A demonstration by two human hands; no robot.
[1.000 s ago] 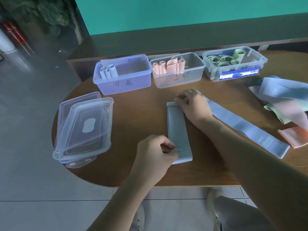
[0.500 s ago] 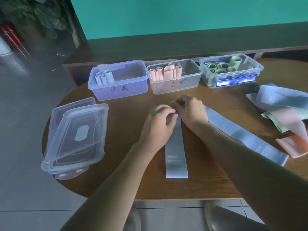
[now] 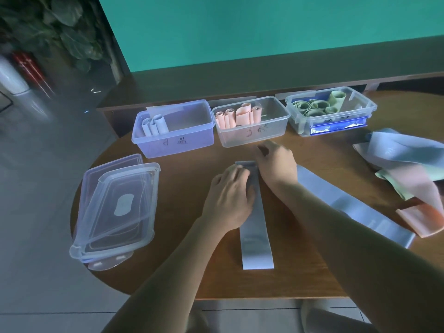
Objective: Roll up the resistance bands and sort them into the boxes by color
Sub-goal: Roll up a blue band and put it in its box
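Both hands (image 3: 252,181) now pinching blue band's (image 3: 255,227) far end, blue box (image 3: 173,140) blue rolls, middle box (image 3: 252,133) pink, right box (image 3: 331,123) green.

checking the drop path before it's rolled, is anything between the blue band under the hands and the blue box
Nothing visible blocks it. The blue band lies flat under both hands, and bare table runs from it to the open blue box at back left. The stacked lids sit off to the left, outside that path.
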